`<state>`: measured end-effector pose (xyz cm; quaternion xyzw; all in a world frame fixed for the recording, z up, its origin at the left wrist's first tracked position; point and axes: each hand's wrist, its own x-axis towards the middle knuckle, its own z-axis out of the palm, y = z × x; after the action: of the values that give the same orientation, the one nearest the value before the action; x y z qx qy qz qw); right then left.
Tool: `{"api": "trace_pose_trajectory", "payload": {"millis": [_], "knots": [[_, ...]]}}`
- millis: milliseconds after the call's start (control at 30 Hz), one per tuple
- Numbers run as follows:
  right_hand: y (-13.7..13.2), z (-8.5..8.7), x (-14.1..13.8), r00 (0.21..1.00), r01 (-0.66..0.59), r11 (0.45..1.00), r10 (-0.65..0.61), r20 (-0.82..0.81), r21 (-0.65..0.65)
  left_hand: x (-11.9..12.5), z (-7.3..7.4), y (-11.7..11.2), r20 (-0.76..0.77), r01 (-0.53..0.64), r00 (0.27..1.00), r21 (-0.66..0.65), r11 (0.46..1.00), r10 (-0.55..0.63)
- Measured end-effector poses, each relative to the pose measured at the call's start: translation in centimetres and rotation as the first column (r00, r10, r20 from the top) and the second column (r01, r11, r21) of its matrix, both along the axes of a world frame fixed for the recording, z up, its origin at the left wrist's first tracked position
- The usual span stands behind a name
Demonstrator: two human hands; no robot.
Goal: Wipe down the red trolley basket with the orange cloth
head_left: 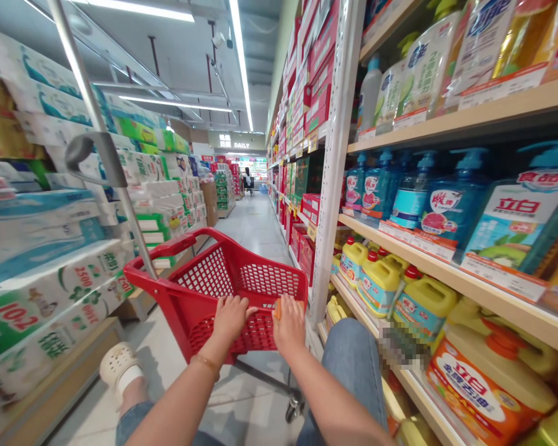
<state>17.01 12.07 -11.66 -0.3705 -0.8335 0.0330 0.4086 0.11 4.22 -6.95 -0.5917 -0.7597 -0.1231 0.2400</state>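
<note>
Both my hands rest on the near rim of a red plastic shopping cart basket (209,285), which rolls on small castors in front of my legs. My left hand (229,321) curls over the rim, with a thin bracelet on its wrist. My right hand (289,323) grips the rim a little to the right. A small orange object (278,309) shows beside its thumb, and I cannot tell what it is. The basket's mesh interior looks bare where visible.
A tall metal cart pole with a grey handle (95,160) rises at left. Wall-side shelves (456,260) of blue soap bottles and yellow jugs stand close on the right. Stacked tissue packs (51,291) line the left. A person (248,180) stands far down the tiled aisle (251,229).
</note>
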Motion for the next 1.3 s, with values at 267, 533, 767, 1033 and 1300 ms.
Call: {"api": "trace_pose_trajectory", "payload": {"millis": [267,533,767,1033,1300], "knots": [[1.9,0.5,0.0,0.996,-0.08,0.996,0.078,0.047,0.037,-1.6,1.7,-2.1,-0.032,-0.102,0.994,0.031,0.994,0.103],[0.2,2.3,-4.1,0.978,-0.209,0.977,0.21,0.015,-0.05,0.4,2.6,-1.7,-0.03,-0.201,0.979,0.017,0.979,0.202],[1.4,3.1,-4.0,0.975,-0.222,0.965,0.224,-0.001,-0.14,0.1,4.0,-3.1,-0.034,-0.249,0.968,0.037,0.968,0.25],[0.5,3.7,-5.4,0.916,-0.401,0.905,0.398,-0.048,-0.141,2.5,5.7,-3.9,0.075,-0.07,0.995,0.11,0.992,0.062],[0.2,4.2,-5.0,0.908,-0.42,0.886,0.404,-0.113,-0.2,-0.8,9.2,-12.7,-0.003,-0.304,0.935,0.506,0.807,0.355]]}}
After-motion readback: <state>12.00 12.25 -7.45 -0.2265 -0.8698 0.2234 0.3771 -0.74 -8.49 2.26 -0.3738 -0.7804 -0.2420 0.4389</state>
